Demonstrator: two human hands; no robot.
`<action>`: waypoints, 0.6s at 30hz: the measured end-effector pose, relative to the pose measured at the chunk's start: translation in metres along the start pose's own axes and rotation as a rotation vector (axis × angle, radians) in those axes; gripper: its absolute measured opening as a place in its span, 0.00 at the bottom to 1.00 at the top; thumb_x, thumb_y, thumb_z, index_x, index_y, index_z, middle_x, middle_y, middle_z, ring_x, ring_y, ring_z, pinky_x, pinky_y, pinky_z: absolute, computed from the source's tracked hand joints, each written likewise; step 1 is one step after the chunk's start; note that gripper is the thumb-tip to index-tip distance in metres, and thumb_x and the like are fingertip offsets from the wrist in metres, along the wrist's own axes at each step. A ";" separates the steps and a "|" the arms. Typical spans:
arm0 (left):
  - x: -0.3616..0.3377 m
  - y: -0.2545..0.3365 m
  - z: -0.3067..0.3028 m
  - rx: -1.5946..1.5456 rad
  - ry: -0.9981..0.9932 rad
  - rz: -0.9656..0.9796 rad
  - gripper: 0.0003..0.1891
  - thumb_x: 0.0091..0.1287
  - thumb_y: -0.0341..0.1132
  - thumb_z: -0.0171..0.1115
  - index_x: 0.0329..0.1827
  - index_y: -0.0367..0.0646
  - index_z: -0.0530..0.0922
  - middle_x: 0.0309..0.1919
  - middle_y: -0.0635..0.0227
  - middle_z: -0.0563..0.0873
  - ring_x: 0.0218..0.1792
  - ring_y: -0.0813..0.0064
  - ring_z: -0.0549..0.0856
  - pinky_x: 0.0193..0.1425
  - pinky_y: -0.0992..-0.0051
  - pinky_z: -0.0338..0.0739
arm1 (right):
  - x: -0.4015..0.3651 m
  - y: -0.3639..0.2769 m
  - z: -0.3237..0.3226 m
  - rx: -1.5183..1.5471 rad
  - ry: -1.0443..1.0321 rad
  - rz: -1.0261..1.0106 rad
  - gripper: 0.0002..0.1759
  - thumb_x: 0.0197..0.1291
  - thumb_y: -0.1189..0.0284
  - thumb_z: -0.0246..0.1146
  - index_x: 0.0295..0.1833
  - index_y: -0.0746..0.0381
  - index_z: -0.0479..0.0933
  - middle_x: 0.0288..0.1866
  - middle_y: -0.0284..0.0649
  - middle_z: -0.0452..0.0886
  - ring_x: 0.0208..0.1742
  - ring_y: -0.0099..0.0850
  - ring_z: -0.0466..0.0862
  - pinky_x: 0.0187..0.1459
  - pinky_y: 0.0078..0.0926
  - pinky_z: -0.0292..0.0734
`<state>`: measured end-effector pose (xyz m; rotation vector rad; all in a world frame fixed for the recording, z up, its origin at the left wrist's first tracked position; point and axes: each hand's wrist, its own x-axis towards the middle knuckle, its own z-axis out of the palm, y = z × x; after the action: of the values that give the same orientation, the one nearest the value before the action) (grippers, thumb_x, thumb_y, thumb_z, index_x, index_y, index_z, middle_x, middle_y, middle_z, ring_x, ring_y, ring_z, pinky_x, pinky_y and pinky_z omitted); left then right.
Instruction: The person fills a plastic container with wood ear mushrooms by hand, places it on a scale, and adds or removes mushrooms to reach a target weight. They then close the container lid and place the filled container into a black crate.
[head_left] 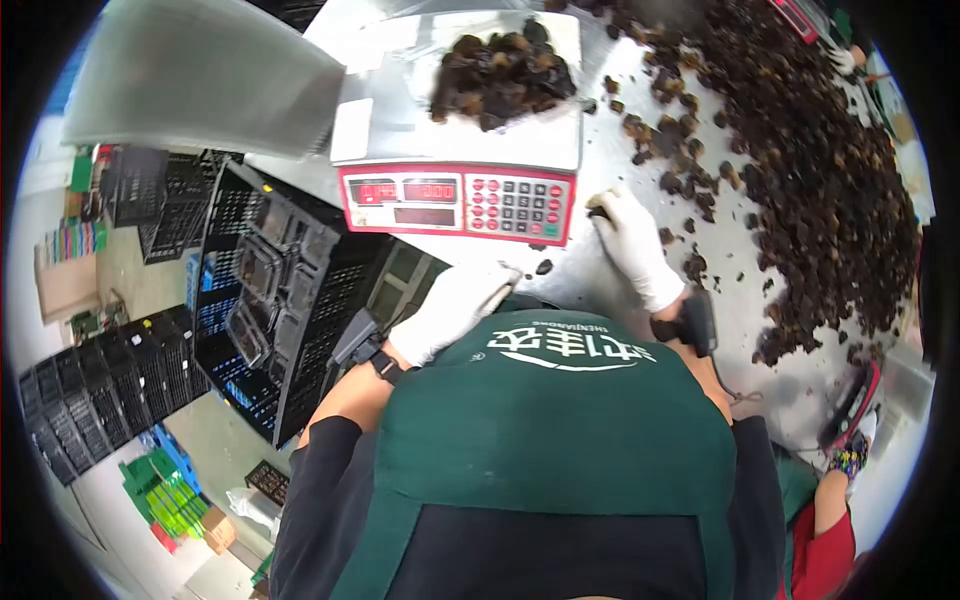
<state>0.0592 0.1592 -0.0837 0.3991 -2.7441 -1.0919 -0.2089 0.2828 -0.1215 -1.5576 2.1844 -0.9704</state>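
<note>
My left hand [450,308], in a white glove, is at the table edge below the scale, its fingers drawn together; whatever may be between them is hidden. Right of the scale's keypad, my gloved right hand [635,248] pinches a small dark piece [598,212] at its fingertips. The red-framed scale [355,215] has lit red digits and a metal top. On it, a heap of dark brown mushroom-like pieces [500,80] lies on clear plastic. A loose dark piece [544,267] rests on the table between my hands.
A large spread of dark pieces [800,180] covers the right side of the metal table [600,280]. Clear trays [262,268] sit in a black crate [305,330] at left, below a stack of plastic sheets [200,75]. Another person's gloved hand [845,58] is at upper right; a red sleeve [825,550] shows lower right.
</note>
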 end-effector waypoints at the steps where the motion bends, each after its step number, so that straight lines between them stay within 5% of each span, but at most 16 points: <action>1: -0.001 0.003 -0.003 -0.012 0.030 0.008 0.10 0.67 0.30 0.65 0.51 0.46 0.82 0.45 0.63 0.88 0.44 0.61 0.88 0.48 0.68 0.83 | 0.002 0.001 -0.003 0.062 0.034 0.014 0.09 0.57 0.80 0.65 0.44 0.62 0.80 0.43 0.44 0.82 0.45 0.44 0.84 0.48 0.33 0.79; 3: 0.000 0.013 -0.020 0.017 0.045 -0.011 0.11 0.66 0.31 0.66 0.51 0.46 0.83 0.44 0.63 0.88 0.43 0.62 0.89 0.47 0.68 0.83 | 0.010 0.001 -0.022 0.050 0.078 0.056 0.09 0.57 0.80 0.64 0.44 0.62 0.81 0.40 0.45 0.84 0.40 0.43 0.84 0.45 0.34 0.80; 6: 0.016 0.026 -0.059 -0.073 0.145 -0.177 0.09 0.63 0.27 0.69 0.46 0.43 0.85 0.38 0.65 0.88 0.37 0.72 0.88 0.42 0.76 0.81 | 0.035 -0.007 -0.059 0.141 0.157 0.164 0.14 0.60 0.78 0.64 0.52 0.60 0.83 0.44 0.40 0.86 0.38 0.30 0.83 0.43 0.27 0.78; 7: 0.023 0.033 -0.071 -0.129 0.283 -0.223 0.10 0.63 0.24 0.69 0.47 0.42 0.85 0.36 0.68 0.87 0.37 0.78 0.86 0.41 0.79 0.79 | 0.049 -0.013 -0.073 0.201 0.188 0.202 0.15 0.61 0.77 0.64 0.54 0.60 0.83 0.47 0.39 0.87 0.37 0.25 0.82 0.43 0.24 0.77; 10: 0.059 0.028 -0.099 -0.229 0.607 -0.191 0.12 0.63 0.24 0.70 0.48 0.40 0.85 0.36 0.67 0.86 0.36 0.76 0.85 0.42 0.76 0.80 | 0.091 -0.046 -0.095 0.207 0.254 0.063 0.15 0.67 0.77 0.63 0.58 0.66 0.80 0.48 0.34 0.86 0.44 0.19 0.81 0.49 0.19 0.77; 12: 0.083 0.024 -0.118 -0.130 0.740 -0.130 0.12 0.66 0.24 0.68 0.52 0.37 0.83 0.45 0.65 0.86 0.45 0.76 0.84 0.53 0.75 0.78 | 0.116 -0.068 -0.087 0.327 0.294 -0.070 0.14 0.66 0.76 0.64 0.57 0.66 0.81 0.49 0.38 0.86 0.43 0.22 0.82 0.47 0.21 0.78; 13: 0.097 0.022 -0.125 -0.042 0.764 -0.069 0.14 0.68 0.24 0.66 0.56 0.35 0.82 0.52 0.63 0.85 0.51 0.75 0.84 0.61 0.75 0.75 | 0.127 -0.092 -0.084 0.079 0.310 -0.108 0.13 0.67 0.74 0.63 0.56 0.65 0.82 0.48 0.42 0.86 0.46 0.28 0.83 0.50 0.25 0.77; 14: 0.110 0.015 -0.125 -0.065 0.774 -0.072 0.15 0.70 0.26 0.64 0.59 0.36 0.81 0.55 0.61 0.85 0.56 0.72 0.82 0.65 0.72 0.73 | 0.132 -0.105 -0.079 0.201 0.278 -0.181 0.15 0.68 0.71 0.61 0.58 0.63 0.80 0.49 0.44 0.84 0.51 0.36 0.82 0.57 0.32 0.75; 15: 0.123 0.010 -0.123 -0.090 0.778 -0.077 0.16 0.72 0.27 0.63 0.61 0.36 0.79 0.58 0.59 0.84 0.61 0.70 0.80 0.68 0.70 0.71 | 0.134 -0.079 -0.049 -0.274 0.453 -0.554 0.18 0.68 0.70 0.60 0.61 0.61 0.79 0.54 0.44 0.82 0.57 0.42 0.79 0.62 0.39 0.71; 16: 0.134 0.008 -0.123 0.053 0.732 -0.068 0.18 0.73 0.29 0.61 0.64 0.36 0.78 0.61 0.58 0.82 0.63 0.67 0.80 0.71 0.68 0.70 | 0.140 -0.103 -0.046 0.273 0.248 -0.378 0.19 0.66 0.70 0.61 0.62 0.58 0.78 0.59 0.44 0.80 0.60 0.43 0.77 0.64 0.43 0.69; 18: 0.147 0.016 -0.117 0.120 0.624 -0.071 0.22 0.78 0.35 0.53 0.73 0.38 0.71 0.69 0.53 0.77 0.70 0.59 0.75 0.76 0.62 0.64 | 0.146 -0.115 -0.031 -0.025 0.277 -0.446 0.19 0.64 0.69 0.62 0.61 0.57 0.79 0.61 0.44 0.80 0.64 0.42 0.76 0.67 0.46 0.66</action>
<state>-0.0554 0.0496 0.0192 0.7179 -2.2501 -0.6630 -0.1986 0.1382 -0.0015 -2.0856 2.0601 -1.3642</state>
